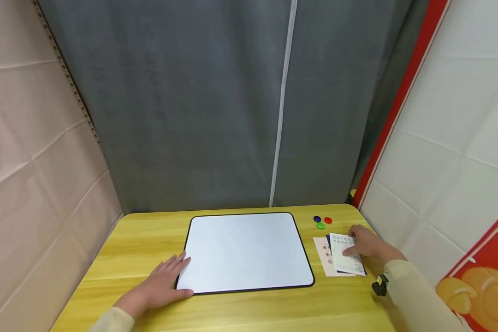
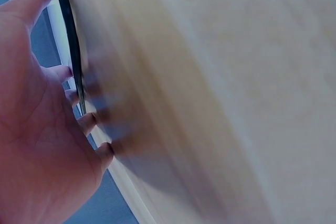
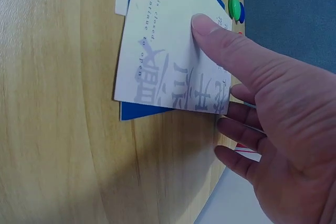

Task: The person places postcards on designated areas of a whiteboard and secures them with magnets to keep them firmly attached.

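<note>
My left hand point(image 1: 159, 288) rests at the left edge of a black-rimmed whiteboard point(image 1: 245, 253), its fingers straight and spread over the rim. In the left wrist view, the fingertips line the board's dark edge point(image 2: 71, 30). At the right of the table my right hand point(image 1: 369, 244) pinches a white printed card point(image 1: 346, 263). The thumb lies on the card's printed face point(image 3: 157, 56), and the other fingertips are at its side edge. Beneath it are a blue-edged card point(image 3: 139, 111) and a pale pink card point(image 1: 324, 260) with large characters.
Behind the cards are a blue magnet point(image 1: 317, 218), a red magnet point(image 1: 328, 220) and a green magnet point(image 1: 320, 226), all round. A grey curtain point(image 1: 199, 115) hangs behind the wooden table point(image 1: 240, 316). Pale panels point(image 1: 452, 175) stand close on both sides.
</note>
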{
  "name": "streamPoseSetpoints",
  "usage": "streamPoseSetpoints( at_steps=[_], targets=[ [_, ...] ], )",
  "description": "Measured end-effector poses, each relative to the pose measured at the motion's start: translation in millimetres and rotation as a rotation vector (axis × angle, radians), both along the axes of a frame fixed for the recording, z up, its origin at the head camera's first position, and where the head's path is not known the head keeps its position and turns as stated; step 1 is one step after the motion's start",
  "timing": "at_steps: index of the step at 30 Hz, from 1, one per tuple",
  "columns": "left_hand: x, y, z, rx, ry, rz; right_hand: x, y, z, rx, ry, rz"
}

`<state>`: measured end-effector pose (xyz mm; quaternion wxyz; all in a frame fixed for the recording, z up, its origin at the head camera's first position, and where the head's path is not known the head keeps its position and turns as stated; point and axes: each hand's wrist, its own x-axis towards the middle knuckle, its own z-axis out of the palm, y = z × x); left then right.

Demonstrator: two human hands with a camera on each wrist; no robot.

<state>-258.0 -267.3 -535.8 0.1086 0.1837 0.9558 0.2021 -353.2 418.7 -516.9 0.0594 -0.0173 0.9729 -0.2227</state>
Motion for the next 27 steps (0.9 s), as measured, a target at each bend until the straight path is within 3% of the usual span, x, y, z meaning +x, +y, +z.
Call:
streamPoseSetpoints(
  at_steps=[17, 22, 27],
  targets=[
    [-0.8, -0.5, -1.4, 0.002, -0.002, -0.003, -1.6, 1.8, 8.6, 0.042, 0.051, 0.012],
    [0.4, 0.0, -0.1, 0.012, -0.003, -0.002, -1.1, 1.4, 13.7, 0.005, 0.058, -0.023],
    [0.4, -0.4, -0.3, 0.012, 0.000, -0.005, 3.2, -0.4, 19.3, -0.062, 0.077, -0.008]
  ],
)
